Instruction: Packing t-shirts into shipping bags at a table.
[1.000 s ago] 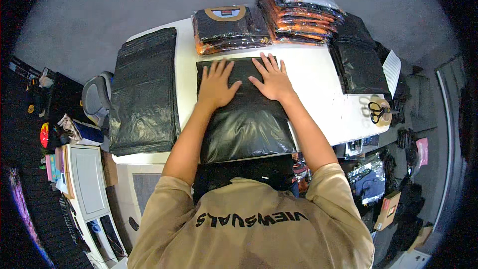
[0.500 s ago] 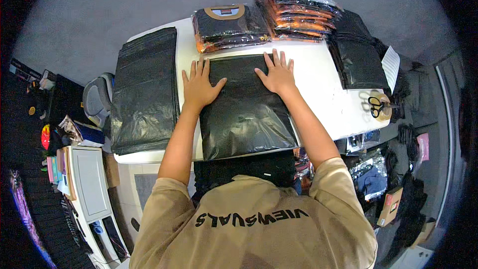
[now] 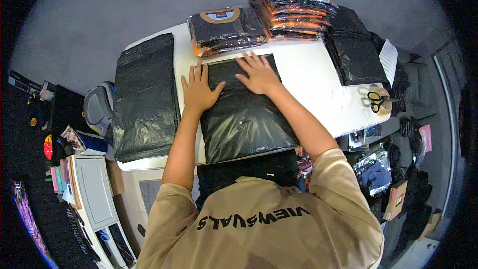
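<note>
A black plastic mailing bag (image 3: 244,124) lies flat on the white table (image 3: 311,87) in front of me, its near end reaching the table's front edge. My left hand (image 3: 200,91) rests open along the bag's left edge, fingers spread and pointing away. Upon the upper part of the same bag lies my right hand (image 3: 260,75), also open, with its fingers stretched toward the far edge. Neither hand grips anything. Whatever the bag contains is hidden.
Left of the bag is a stack of larger black bags (image 3: 145,99). Clear-wrapped folded shirts (image 3: 226,27) and a taller wrapped pile (image 3: 294,10) stand along the far side. More black bags (image 3: 358,57), black scissors (image 3: 377,101) and a tape roll (image 3: 384,107) are at right.
My right hand has slid left from the bag's right edge onto its upper middle. The left hand stays at the left edge. The whole view has shifted slightly.
</note>
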`<move>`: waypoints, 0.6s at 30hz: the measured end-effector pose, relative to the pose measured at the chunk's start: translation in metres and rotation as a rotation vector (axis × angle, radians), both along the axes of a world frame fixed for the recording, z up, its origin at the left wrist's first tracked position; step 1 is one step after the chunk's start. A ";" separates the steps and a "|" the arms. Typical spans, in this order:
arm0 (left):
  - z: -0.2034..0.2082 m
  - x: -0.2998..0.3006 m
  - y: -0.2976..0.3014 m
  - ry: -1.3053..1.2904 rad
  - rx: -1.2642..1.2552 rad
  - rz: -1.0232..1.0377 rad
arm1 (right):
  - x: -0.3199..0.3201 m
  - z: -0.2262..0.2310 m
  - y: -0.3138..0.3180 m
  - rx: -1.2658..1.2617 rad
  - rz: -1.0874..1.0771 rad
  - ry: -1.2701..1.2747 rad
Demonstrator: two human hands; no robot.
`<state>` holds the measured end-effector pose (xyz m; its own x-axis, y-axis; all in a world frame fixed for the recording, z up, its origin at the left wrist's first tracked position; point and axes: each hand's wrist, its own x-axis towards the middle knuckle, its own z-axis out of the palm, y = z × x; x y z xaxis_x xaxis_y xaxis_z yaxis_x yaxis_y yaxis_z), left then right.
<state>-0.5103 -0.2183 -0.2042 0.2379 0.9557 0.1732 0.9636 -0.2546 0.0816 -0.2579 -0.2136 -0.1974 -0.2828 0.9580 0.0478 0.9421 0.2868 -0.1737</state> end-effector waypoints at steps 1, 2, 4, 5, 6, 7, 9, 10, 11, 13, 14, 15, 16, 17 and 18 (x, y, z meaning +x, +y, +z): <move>0.002 -0.002 -0.001 -0.007 0.000 0.003 | 0.009 0.001 -0.001 0.000 0.003 -0.007; 0.004 -0.004 -0.002 -0.017 0.000 0.005 | 0.018 0.002 -0.002 -0.007 -0.030 -0.010; 0.006 -0.002 0.000 -0.028 0.002 0.001 | 0.041 0.002 -0.003 -0.019 -0.107 -0.008; 0.006 -0.001 0.002 -0.030 -0.001 -0.009 | 0.050 -0.001 -0.004 0.009 -0.116 -0.015; 0.007 -0.002 0.003 -0.030 -0.004 -0.009 | 0.052 0.001 -0.003 0.011 -0.110 -0.018; 0.007 -0.002 0.004 -0.034 -0.002 -0.002 | 0.053 0.003 -0.003 -0.017 -0.152 -0.047; 0.009 -0.003 0.005 -0.112 0.026 0.069 | 0.053 0.006 -0.004 -0.012 -0.202 -0.066; 0.011 -0.002 0.007 -0.115 0.028 0.075 | 0.052 0.007 -0.002 -0.009 -0.196 -0.068; 0.014 0.000 0.011 -0.149 0.153 0.012 | 0.050 0.009 0.001 0.028 -0.180 -0.088; 0.026 0.012 0.014 -0.183 0.275 -0.056 | 0.039 0.010 -0.001 0.231 -0.107 0.008; 0.034 0.023 0.017 -0.292 0.213 -0.110 | 0.034 0.011 0.003 0.229 -0.110 0.006; 0.038 0.031 0.021 -0.399 0.154 -0.161 | 0.028 0.017 0.007 0.181 -0.043 0.093; 0.039 0.039 0.027 -0.398 0.155 -0.162 | 0.022 0.022 0.010 0.133 0.024 0.179; 0.042 0.047 0.035 -0.403 0.185 -0.236 | 0.016 0.016 0.014 0.328 0.065 0.247; 0.039 0.049 0.044 -0.406 0.217 -0.304 | 0.009 0.019 0.019 0.329 0.070 0.250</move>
